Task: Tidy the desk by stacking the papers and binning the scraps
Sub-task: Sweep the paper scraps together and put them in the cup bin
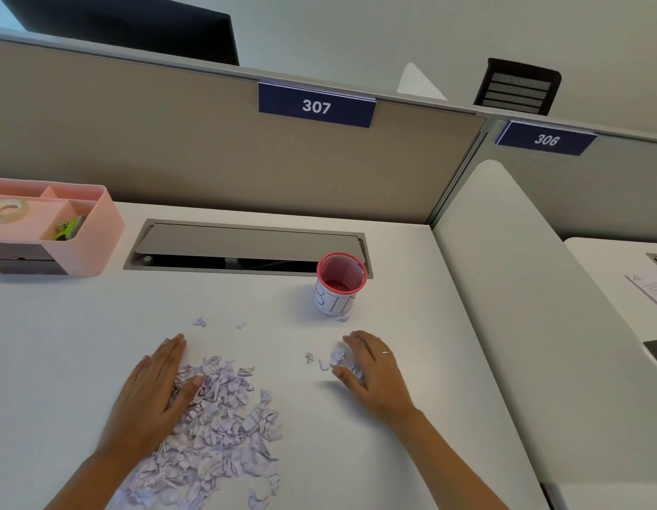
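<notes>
Left hand [161, 388] flat, fingers straight, resting on the edge of the scrap pile [216, 428] on the desk [62, 344]. Right hand [371, 366] curled round a few scraps [338, 357]. Bin [339, 285], pink mesh cup labelled BIN, upright just beyond the right hand; nothing visible inside. Pink organiser [80, 230] far left holds a tape roll [6, 211] and something green [67, 230].

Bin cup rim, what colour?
Pink-red mesh rim on the bin cup, white label below; head view.

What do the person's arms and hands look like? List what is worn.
Both forearms are bare, with no sleeves, gloves or watch in view. The right hand wears a thin ring on one of its fingers. The left hand shows no ring.
</notes>
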Tool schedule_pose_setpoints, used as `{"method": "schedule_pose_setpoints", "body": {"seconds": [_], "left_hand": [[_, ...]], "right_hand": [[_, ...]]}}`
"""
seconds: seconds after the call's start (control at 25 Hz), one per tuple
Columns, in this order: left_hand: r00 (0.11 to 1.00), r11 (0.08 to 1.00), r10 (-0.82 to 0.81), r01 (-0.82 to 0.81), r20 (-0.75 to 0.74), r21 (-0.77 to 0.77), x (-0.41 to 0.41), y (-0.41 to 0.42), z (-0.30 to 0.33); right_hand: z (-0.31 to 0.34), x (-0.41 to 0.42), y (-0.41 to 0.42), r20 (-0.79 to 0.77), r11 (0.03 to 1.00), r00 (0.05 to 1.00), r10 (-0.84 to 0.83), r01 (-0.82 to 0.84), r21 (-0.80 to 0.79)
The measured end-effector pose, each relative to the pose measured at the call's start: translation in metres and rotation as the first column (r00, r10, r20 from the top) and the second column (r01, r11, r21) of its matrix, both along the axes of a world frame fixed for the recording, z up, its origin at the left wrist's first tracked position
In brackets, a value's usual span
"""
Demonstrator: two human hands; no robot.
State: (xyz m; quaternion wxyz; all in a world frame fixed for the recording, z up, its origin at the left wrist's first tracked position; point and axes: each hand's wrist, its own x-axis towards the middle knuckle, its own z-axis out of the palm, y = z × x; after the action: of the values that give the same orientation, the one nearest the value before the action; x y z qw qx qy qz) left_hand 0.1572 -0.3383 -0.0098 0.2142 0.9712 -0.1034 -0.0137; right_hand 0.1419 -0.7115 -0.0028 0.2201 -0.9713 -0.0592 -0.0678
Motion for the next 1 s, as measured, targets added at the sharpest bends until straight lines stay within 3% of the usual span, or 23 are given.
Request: {"method": "schedule_pose_setpoints", "body": {"seconds": [0.08, 0.2, 0.48, 0.64, 0.8, 1.0], "left_hand": [[1.0, 1.0, 0.001, -0.001, -0.002, -0.004, 0.0, 0.0, 0.0], [1.0, 1.0, 0.002, -0.002, -0.003, -0.012, 0.0, 0.0, 0.001], [1.0, 1.0, 0.01, -0.01, 0.001, -0.011, -0.001, -0.002, 0.002], [1.0, 1.0, 0.009, -0.009, 0.002, -0.015, -0.001, -0.002, 0.003], [1.0, 1.0, 0.013, -0.013, -0.004, -0.007, -0.001, -0.002, 0.002], [1.0, 0.999, 0.005, -0.005, 0.012, -0.035, -0.001, -0.004, 0.006]], "right_hand": [[0.0, 0.007, 0.012, 0.015, 0.994, 0.994, -0.108, 0.108, 0.004], [0.0, 0.019, 0.022, -0.015, 0.966, 0.972, -0.236, 0.233, -0.114], [-0.003, 0.024, 0.026, 0.038, 0.942, 0.959, -0.28, 0.283, -0.179], [-0.004, 0.022, 0.026, 0.034, 0.973, 0.986, -0.16, 0.164, -0.163], [-0.003, 0.015, 0.03, 0.092, 0.999, 0.995, -0.045, 0.045, 0.008], [-0.004, -0.001, 0.056, -0.009, 0.977, 0.977, 0.212, -0.212, 0.022]]}}
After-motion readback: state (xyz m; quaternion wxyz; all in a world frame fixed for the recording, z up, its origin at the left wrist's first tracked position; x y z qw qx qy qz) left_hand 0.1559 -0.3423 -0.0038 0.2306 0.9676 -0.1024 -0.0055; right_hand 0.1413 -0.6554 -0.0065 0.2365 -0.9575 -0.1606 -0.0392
